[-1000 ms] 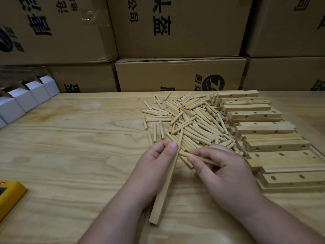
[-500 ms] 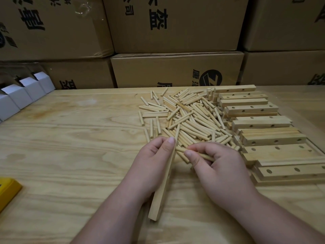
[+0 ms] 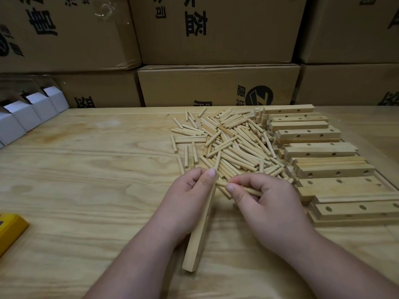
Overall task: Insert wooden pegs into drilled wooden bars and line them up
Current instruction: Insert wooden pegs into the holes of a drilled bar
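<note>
Your left hand (image 3: pixel 190 197) grips a bar (image 3: pixel 199 236), thumb along its upper end, fingers curled round it. The bar stands on edge on the table (image 3: pixel 86 169), its long axis running from near you up and slightly right toward the peg pile (image 3: pixel 226 143); small drilled holes show on its right face. Your right hand (image 3: pixel 265 203) pinches a peg (image 3: pixel 248 189) between thumb and fingers, the peg lying almost crosswise, its left tip just beside the bar's top end; whether it touches the bar, you cannot tell.

Compared with a second ago, both hands sit in much the same place, and the peg's tip has drawn closer to the bar. The view has tipped up a little, so the yellow object (image 3: pixel 10 229) at your left now shows less of itself.

Beyond your hands the pegs lie loose in a heap, most slanting up-left to down-right. To their right, the drilled bars (image 3: pixel 323 152) are stacked in rows, long axes left to right, holes facing up or toward you.

At far left stand small white boxes (image 3: pixel 32 113). Behind the table, brown cartons (image 3: pixel 216 87) are stacked; they carry black Chinese print, partly cut off, including 盔 and 唐, and a round black logo with a Z-like mark.
</note>
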Demonstrator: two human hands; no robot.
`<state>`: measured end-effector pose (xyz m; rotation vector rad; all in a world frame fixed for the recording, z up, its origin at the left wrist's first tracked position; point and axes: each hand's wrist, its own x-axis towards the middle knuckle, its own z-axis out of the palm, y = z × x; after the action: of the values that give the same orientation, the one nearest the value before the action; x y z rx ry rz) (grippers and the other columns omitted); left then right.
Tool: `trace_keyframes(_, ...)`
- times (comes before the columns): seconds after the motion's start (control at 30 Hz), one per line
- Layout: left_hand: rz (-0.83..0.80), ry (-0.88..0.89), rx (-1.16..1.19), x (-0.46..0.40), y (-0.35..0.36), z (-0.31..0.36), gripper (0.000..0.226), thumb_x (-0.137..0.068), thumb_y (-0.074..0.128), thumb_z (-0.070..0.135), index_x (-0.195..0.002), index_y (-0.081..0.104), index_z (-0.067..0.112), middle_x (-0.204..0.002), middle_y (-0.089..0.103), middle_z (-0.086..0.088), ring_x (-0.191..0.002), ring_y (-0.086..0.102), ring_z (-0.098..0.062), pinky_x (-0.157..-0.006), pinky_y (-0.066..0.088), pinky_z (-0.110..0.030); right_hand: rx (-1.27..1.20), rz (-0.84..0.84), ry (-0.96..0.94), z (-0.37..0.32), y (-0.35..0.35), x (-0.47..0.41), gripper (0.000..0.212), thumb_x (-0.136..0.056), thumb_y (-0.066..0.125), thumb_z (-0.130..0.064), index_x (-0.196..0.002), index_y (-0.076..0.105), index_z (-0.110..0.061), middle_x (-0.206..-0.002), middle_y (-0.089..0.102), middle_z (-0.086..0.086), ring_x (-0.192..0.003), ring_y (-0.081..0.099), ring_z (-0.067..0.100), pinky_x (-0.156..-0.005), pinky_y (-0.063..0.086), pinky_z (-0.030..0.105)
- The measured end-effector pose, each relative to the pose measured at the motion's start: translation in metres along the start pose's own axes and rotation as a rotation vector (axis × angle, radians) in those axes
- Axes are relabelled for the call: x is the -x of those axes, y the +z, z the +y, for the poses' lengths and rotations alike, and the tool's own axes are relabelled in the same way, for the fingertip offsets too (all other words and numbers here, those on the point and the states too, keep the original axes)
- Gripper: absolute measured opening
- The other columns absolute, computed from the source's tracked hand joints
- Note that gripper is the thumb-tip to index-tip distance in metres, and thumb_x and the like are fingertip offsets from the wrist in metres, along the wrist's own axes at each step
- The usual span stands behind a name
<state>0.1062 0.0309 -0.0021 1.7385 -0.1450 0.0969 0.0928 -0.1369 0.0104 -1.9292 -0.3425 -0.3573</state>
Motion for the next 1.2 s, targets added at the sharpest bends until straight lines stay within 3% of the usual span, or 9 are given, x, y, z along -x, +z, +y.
trace_keyframes(0.27, -0.004, -0.02, -0.023, -0.001, -0.002, -0.002, 0.052, -0.089, 0.057, 0.064, -0.094, 0.072, 0.014, -0.088, 0.072, -0.007, -0.083, 0.066, -0.021, -0.08, 0.053, -0.043, -0.026, -0.02, -0.002, 0.001, 0.0, -0.002, 0.023, -0.084, 0.077, -0.019, -0.079, 0.069, -0.04, -0.081, 0.07, -0.029, -0.071, 0.066, -0.01, -0.06, 0.043, 0.001)
trace_keyframes(0.43, 0.095, -0.178, 0.187, -0.005, -0.007, 0.002, 0.04, -0.102, 0.045, 0.05, -0.093, 0.079, 0.031, -0.058, 0.063, 0.001, -0.044, 0.058, -0.014, -0.04, 0.047, -0.024, -0.024, 0.076, -0.012, 0.006, 0.005, -0.004, 0.018, -0.087, 0.074, -0.026, -0.08, 0.07, -0.042, -0.075, 0.071, -0.018, -0.064, 0.066, 0.003, -0.054, 0.048, 0.01)
trace_keyframes(0.5, 0.07, -0.155, 0.349, -0.007, -0.009, 0.002, 0.026, -0.103, 0.055, 0.023, -0.117, 0.074, 0.034, -0.076, 0.07, -0.007, -0.05, 0.062, -0.02, -0.041, 0.051, -0.029, -0.031, 0.132, -0.015, 0.009, 0.005, -0.005, 0.02, -0.088, 0.072, -0.026, -0.08, 0.068, -0.044, -0.074, 0.071, -0.022, -0.069, 0.066, -0.001, -0.056, 0.046, 0.006)
trace_keyframes(0.6, -0.073, -0.021, 0.454, -0.004, -0.008, -0.005, 0.063, -0.085, 0.071, -0.005, -0.129, 0.068, 0.04, -0.117, 0.072, -0.003, -0.088, 0.071, -0.025, -0.065, 0.062, -0.038, -0.022, 0.181, -0.013, 0.014, 0.001, -0.008, 0.021, -0.089, 0.072, -0.025, -0.081, 0.068, -0.044, -0.069, 0.069, -0.028, -0.066, 0.064, -0.01, -0.057, 0.042, 0.002)
trace_keyframes(0.7, -0.042, 0.104, 0.305, -0.001, -0.006, -0.011, 0.034, -0.091, 0.069, 0.017, -0.122, 0.074, 0.028, -0.126, 0.071, 0.003, -0.112, 0.069, -0.021, -0.086, 0.059, -0.045, 0.039, 0.196, -0.053, 0.016, -0.001, -0.009, 0.01, -0.088, 0.07, -0.034, -0.083, 0.073, -0.042, -0.075, 0.069, -0.031, -0.075, 0.065, -0.011, -0.063, 0.043, 0.003)
trace_keyframes(0.83, 0.125, 0.12, 0.255, -0.004, -0.004, -0.011, 0.043, -0.08, 0.063, 0.055, -0.099, 0.072, 0.018, -0.092, 0.075, 0.005, -0.086, 0.067, -0.01, -0.069, 0.053, -0.024, 0.086, 0.166, -0.12, 0.015, -0.001, -0.008, 0.021, -0.086, 0.066, -0.043, -0.082, 0.08, -0.028, -0.071, 0.071, -0.016, -0.068, 0.066, 0.002, -0.06, 0.048, 0.02)
trace_keyframes(0.97, 0.106, 0.178, 0.255, -0.003, 0.0, -0.008, 0.038, -0.085, 0.057, 0.059, -0.093, 0.067, 0.024, -0.07, 0.059, 0.009, -0.064, 0.053, -0.013, -0.056, 0.044, -0.023, 0.071, 0.034, -0.13, 0.017, 0.001, -0.006, 0.005, -0.085, 0.074, -0.033, -0.084, 0.076, -0.038, -0.076, 0.071, -0.015, -0.067, 0.067, 0.006, -0.058, 0.053, 0.026)
trace_keyframes(1.07, 0.181, 0.154, 0.197, -0.001, 0.001, -0.006, 0.038, -0.09, 0.052, 0.06, -0.077, 0.065, 0.027, -0.059, 0.05, 0.011, -0.054, 0.045, -0.008, -0.049, 0.039, -0.02, 0.113, -0.064, -0.187, 0.017, 0.002, -0.004, 0.01, -0.082, 0.073, -0.029, -0.091, 0.078, -0.031, -0.074, 0.065, -0.022, -0.067, 0.063, -0.001, -0.059, 0.044, 0.008)
trace_keyframes(1.2, 0.219, 0.142, 0.023, -0.001, 0.001, -0.007, 0.049, -0.099, 0.038, 0.056, -0.085, 0.07, 0.022, -0.076, 0.071, 0.005, -0.072, 0.064, -0.01, -0.067, 0.049, -0.02, 0.229, -0.152, -0.33, 0.015, 0.004, -0.001, 0.017, -0.09, 0.068, -0.029, -0.101, 0.078, -0.021, -0.085, 0.07, -0.015, -0.081, 0.065, 0.0, -0.073, 0.053, 0.02)
